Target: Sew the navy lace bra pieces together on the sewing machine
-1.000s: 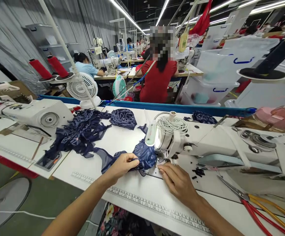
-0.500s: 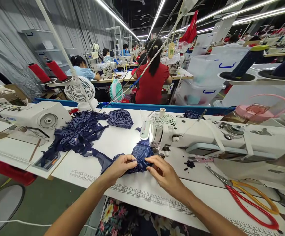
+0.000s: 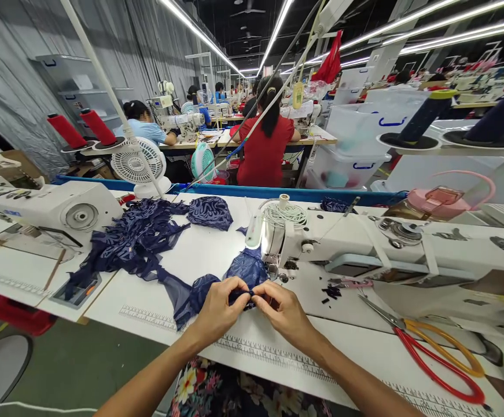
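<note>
A navy patterned fabric piece (image 3: 246,265), shaped like a bra cup, lies in front of the sewing machine (image 3: 278,234), its far end by the needle area. My left hand (image 3: 223,307) pinches the near edge of this fabric between thumb and fingers. Close against it, my right hand (image 3: 284,313) pinches the same edge, and the fingertips of both hands nearly touch. The exact bit of edge between the fingertips is mostly hidden. To the left of my left hand, a sheer navy strip (image 3: 177,296) trails across the table.
A heap of navy fabric pieces (image 3: 125,237) and a rounded navy piece (image 3: 210,212) lie to the left. Scissors (image 3: 434,347) with red and orange handles rest at right, near dark scraps (image 3: 332,292). A white fan (image 3: 139,165) stands behind. Co-workers sit ahead.
Both hands have come together at the fabric's near edge, the right hand moving in from slightly apart to pinch beside the left. The view has shifted slightly.
</note>
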### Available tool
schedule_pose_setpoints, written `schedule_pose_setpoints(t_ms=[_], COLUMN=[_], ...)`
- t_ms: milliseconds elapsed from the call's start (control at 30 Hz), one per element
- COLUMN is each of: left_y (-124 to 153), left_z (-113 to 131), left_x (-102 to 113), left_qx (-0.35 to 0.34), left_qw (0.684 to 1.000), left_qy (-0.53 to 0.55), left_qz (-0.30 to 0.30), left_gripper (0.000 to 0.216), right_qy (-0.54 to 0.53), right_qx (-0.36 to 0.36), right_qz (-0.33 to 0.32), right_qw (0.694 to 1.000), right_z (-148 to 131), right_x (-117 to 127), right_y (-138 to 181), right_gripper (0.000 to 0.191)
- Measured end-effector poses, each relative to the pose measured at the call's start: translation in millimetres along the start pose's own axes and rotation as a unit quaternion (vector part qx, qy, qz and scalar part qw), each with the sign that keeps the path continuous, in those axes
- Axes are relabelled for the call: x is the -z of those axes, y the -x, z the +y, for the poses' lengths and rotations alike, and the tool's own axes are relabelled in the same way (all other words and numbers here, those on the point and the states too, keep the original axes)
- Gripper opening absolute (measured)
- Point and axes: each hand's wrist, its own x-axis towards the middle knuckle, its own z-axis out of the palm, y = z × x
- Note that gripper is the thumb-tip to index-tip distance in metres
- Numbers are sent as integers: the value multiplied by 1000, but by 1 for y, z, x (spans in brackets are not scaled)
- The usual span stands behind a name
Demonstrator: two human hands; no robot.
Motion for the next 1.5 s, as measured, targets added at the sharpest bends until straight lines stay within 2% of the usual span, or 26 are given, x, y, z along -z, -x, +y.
schedule_pose_setpoints(t_ms=[200,400,533,667,867,1033,1300,1500], left_y=[-5,-11,-13,-12,-10,-9,-9,-8], left_z=[-4,-8,-12,-13,-12,-12,-12,-17], left_x=[-2,-1,2,6,7,6,-2,-1], left_qx=[11,-2,45,100,127,121,49,50], left_qw=[999,998,994,970,953,958,989,992], left_qy=[-8,-43,63,188,244,228,112,83], left_qz=[-49,-42,-78,-113,-125,-122,-82,-79], left_gripper=[14,12,19,23,25,26,21,20], right_qy=[18,8,-14,-30,-39,-34,-15,-2], right_qx=[8,5,-12,-25,-27,-34,-32,-18], right_qz=[-12,-10,-21,-31,-36,-42,-50,-38], right_qw=[1000,1000,1000,999,998,998,998,999], right_z=[9,12,11,11,9,8,11,9], right_x=[5,3,3,3,3,4,3,3], right_y=[0,-4,-7,-8,-7,-5,-4,-1], right_gripper=[13,16,15,16,15,15,15,12])
